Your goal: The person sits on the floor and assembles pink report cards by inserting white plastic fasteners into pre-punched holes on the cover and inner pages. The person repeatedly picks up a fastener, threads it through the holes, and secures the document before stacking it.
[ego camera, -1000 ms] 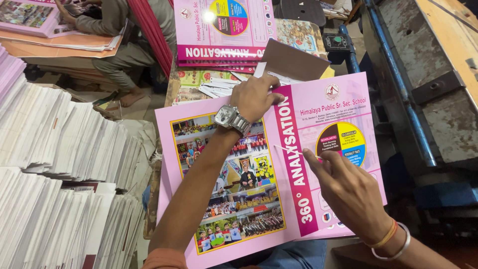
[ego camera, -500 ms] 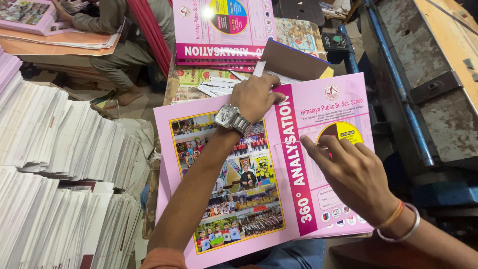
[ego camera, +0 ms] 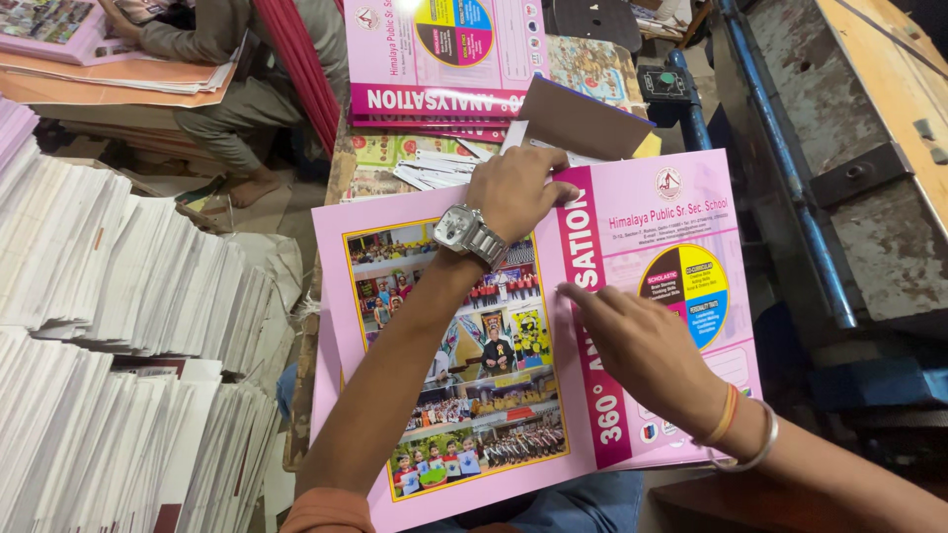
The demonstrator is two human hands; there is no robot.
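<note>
A large pink printed cover sheet [ego camera: 375, 237] lies flat in front of me, with a photo collage on its left half, a dark pink spine band down the middle and a coloured circle on its right half. My left hand [ego camera: 515, 192], with a metal wristwatch, presses fingers down on the sheet's top edge at the spine band. My right hand [ego camera: 642, 345], wearing bangles, lies flat on the lower right half, its fingertips on the spine band. Neither hand holds anything.
Tall stacks of white paper [ego camera: 109, 326] fill the left side. A pile of matching pink covers [ego camera: 434, 59] lies ahead with a brown card [ego camera: 583, 123] beside it. Another person [ego camera: 227, 69] sits at top left. A worn metal machine [ego camera: 849, 148] stands at right.
My right hand has slid left across the cover, from over the coloured circle to the spine band. My left hand has stayed pressed at the top edge.
</note>
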